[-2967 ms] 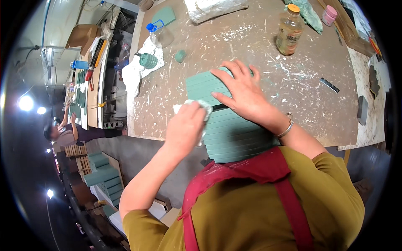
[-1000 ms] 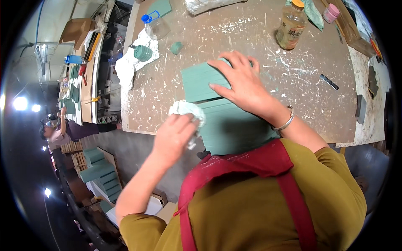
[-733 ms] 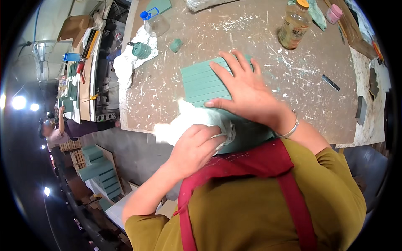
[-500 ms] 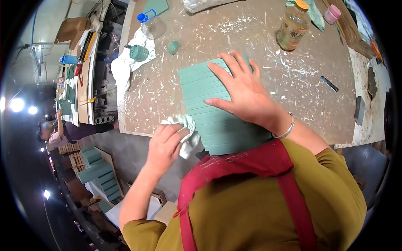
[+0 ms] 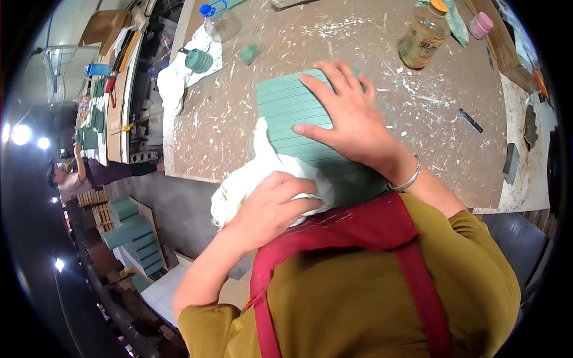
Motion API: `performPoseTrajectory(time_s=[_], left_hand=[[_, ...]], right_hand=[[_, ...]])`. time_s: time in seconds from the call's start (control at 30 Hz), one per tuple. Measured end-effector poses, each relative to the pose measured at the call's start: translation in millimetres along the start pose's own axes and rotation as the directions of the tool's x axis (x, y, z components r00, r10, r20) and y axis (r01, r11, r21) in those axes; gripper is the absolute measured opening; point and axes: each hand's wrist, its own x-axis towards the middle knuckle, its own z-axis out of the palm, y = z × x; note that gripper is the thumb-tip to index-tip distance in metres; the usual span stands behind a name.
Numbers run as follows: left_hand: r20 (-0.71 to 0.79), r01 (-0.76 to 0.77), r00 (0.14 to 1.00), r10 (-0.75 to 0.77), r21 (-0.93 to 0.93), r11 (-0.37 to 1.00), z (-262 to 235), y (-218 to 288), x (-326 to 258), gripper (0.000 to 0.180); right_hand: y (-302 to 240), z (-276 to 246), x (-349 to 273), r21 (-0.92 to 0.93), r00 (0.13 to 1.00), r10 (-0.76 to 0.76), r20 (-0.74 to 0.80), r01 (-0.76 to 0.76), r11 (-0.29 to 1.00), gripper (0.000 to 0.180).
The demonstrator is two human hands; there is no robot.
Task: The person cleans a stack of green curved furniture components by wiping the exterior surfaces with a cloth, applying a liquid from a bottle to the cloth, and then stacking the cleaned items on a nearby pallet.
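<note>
A green ribbed panel (image 5: 292,113) lies on the paint-spattered wooden table (image 5: 227,113), overhanging its near edge. My right hand (image 5: 352,122) presses flat on top of the panel, fingers spread. My left hand (image 5: 271,206) is closed around a crumpled white cloth (image 5: 250,173), which rests against the panel's near left corner. A red apron strap and an olive sleeve fill the lower part of the view.
A capped amber bottle (image 5: 422,36), a pink-lidded jar (image 5: 480,24), a clear bottle with a blue cap (image 5: 219,22) and a white rag with a green roll (image 5: 197,59) sit on the table. Green blocks (image 5: 128,230) are stacked on the floor at left. Another person (image 5: 83,173) works far left.
My left hand has swept the white cloth back and forth along the panel's near left edge, and now lies on its corner. My right hand stays pressed on the panel.
</note>
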Motion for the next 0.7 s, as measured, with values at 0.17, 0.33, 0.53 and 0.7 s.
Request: performPoseTrajectory(time_s=[0.17,0.33,0.53,0.7], left_hand=[[-0.043,0.242,0.970,-0.240,0.290,0.926,-22.7,-14.8,-41.3,0.038],[-0.171,0.067,0.985,-0.031,0.210,0.975,12.2,0.9,-8.7,0.034],[-0.211,0.251,0.958,-0.193,0.296,0.922,-18.4,-9.7,-42.4,0.035],[-0.245,0.068,0.969,-0.038,0.115,0.991,24.5,-0.7,2.7,0.036]], right_hand=[[0.2,-2.1,-1.2,0.025,1.000,0.000,-0.007,0.000,1.000,0.071],[-1.1,0.0,1.0,0.027,1.000,-0.006,0.016,0.005,1.000,0.071],[-0.4,-0.9,-0.3,0.024,1.000,-0.005,0.001,0.005,1.000,0.070],[-3.0,-2.2,-1.6,-0.005,1.000,-0.005,0.017,0.005,1.000,0.071]])
